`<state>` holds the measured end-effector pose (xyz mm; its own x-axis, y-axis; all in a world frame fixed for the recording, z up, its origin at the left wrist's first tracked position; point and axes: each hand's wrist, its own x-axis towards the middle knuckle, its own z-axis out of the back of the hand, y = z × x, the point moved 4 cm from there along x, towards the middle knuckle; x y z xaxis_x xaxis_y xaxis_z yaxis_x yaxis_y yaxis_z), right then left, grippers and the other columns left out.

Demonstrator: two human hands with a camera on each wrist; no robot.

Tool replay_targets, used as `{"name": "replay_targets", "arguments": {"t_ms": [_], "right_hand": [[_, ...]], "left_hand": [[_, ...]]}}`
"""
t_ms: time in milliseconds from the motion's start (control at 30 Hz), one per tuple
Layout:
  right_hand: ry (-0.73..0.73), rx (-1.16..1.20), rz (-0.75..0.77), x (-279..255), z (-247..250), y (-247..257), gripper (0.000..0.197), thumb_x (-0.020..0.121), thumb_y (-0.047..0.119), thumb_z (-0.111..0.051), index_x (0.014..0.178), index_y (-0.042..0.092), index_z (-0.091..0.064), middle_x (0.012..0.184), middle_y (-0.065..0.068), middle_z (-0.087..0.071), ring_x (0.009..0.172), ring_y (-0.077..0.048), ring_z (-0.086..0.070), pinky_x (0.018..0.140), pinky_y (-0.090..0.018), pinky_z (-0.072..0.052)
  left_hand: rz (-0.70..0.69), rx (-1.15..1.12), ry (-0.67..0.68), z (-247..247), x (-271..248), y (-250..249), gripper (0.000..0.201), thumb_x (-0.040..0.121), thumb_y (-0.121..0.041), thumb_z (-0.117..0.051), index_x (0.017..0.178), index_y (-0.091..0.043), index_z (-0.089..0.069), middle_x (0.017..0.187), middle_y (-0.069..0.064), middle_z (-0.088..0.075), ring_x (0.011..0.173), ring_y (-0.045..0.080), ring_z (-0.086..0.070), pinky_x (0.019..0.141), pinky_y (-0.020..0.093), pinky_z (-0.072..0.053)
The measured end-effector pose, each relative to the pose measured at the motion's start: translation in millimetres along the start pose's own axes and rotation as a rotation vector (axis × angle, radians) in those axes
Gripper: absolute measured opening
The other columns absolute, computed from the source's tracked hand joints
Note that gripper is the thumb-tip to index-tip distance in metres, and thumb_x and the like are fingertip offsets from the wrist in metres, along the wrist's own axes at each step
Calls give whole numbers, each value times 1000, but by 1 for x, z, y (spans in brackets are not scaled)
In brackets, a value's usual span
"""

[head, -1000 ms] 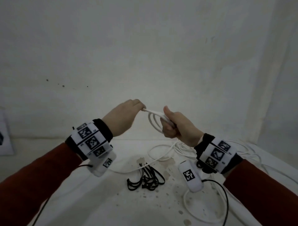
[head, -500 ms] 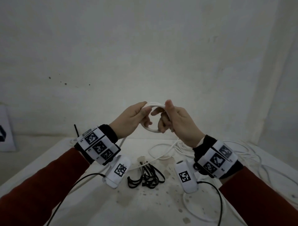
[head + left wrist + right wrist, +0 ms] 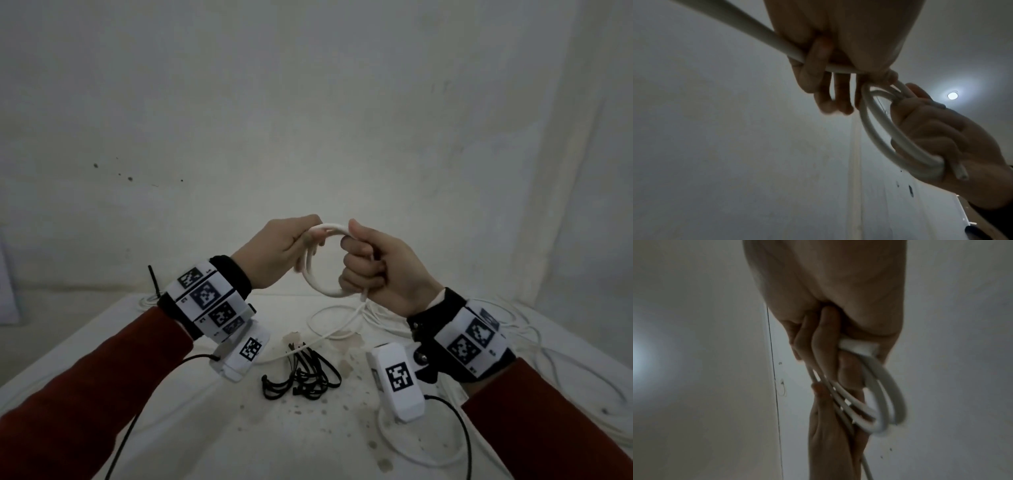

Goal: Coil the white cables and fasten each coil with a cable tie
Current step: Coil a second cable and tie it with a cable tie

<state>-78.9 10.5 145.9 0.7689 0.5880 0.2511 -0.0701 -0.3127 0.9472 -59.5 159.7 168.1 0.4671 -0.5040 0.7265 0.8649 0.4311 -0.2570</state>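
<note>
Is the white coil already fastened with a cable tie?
No. The white coil is bare, held by both hands; the black ties lie on the table.

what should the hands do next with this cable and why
Probably lay on another loop: the left hand guides the cable into the coil that the right hand grips, and slack trails down to the table. The cable ties lie untouched, so tying looks premature.

You wear rust-red sleeves (image 3: 85,387), black wrist cuffs (image 3: 236,274) and white bands printed with black square markers (image 3: 205,294); white marker-tagged camera units (image 3: 397,380) with black cables (image 3: 459,431) hang beneath both wrists.
</note>
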Motion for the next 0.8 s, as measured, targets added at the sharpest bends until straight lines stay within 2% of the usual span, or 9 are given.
{"name": "replay_targets", "arguments": {"t_ms": [67,200,367,433,533,600,667,733,800], "right_hand": [[-35,-142,-72,-3,9,1,43,88,42,-47,52,23,-33,37,10,-22,35,-8,-12,46,-26,-15],[-15,-378,-121,-7,12,0,45,88,46,-40,50,23,-30,39,9,-19,39,-10,-9,46,-27,-12],[-86,-131,110,-7,12,8,49,95,47,-35,55,20,-38,39,11,-23,36,-6,-15,51,-30,-12],[-167,-25,218,-11,18,14,48,95,44,-32,56,18,-44,38,10,-22,35,-6,-15,54,-32,-12],[-221,208,349,-22,32,27,50,99,38,-27,63,16,-54,43,8,-17,38,-8,-12,50,-26,-23],[-232,329,440,-32,44,37,46,99,34,-27,70,13,-57,44,7,-21,40,-10,-15,50,-24,-30],[-215,403,531,-40,53,47,41,96,29,-30,73,11,-59,45,6,-29,39,-9,-24,50,-24,-34],[-158,468,612,-43,55,53,41,96,26,-29,76,10,-61,47,5,-33,40,-10,-30,51,-24,-37],[-131,531,694,-41,52,57,42,98,25,-27,80,8,-60,49,4,-36,43,-11,-33,53,-25,-39]], "left_hand": [[-39,131,9,5,0,4,37,93,-47,-32,77,-19,-51,57,-11,-47,54,4,-46,53,13,-32],[-31,339,20,10,6,4,38,88,-57,-24,79,-30,-48,59,-12,-46,62,1,-46,53,25,-31],[28,282,-8,1,12,3,39,92,-56,-23,86,-28,-49,62,-7,-49,58,9,-46,57,30,-38],[51,213,-36,-2,8,6,30,99,-44,-30,91,-24,-52,64,-6,-50,58,8,-47,56,20,-36],[102,192,-120,4,-5,19,21,101,-26,-37,93,-17,-55,67,-3,-53,62,20,-54,57,19,-36],[113,207,-167,10,-16,27,23,100,-30,-38,90,-17,-54,66,0,-54,61,26,-54,56,23,-37],[102,256,-157,10,-21,29,31,98,-40,-35,89,-18,-55,64,-7,-52,57,16,-51,54,29,-35],[99,316,-142,5,-23,31,32,99,-38,-37,97,-15,-59,66,-14,-51,54,4,-45,53,28,-35],[40,420,-133,-1,-23,30,29,98,-39,-35,106,-20,-55,79,-11,-61,55,9,-50,52,30,-44]]}}
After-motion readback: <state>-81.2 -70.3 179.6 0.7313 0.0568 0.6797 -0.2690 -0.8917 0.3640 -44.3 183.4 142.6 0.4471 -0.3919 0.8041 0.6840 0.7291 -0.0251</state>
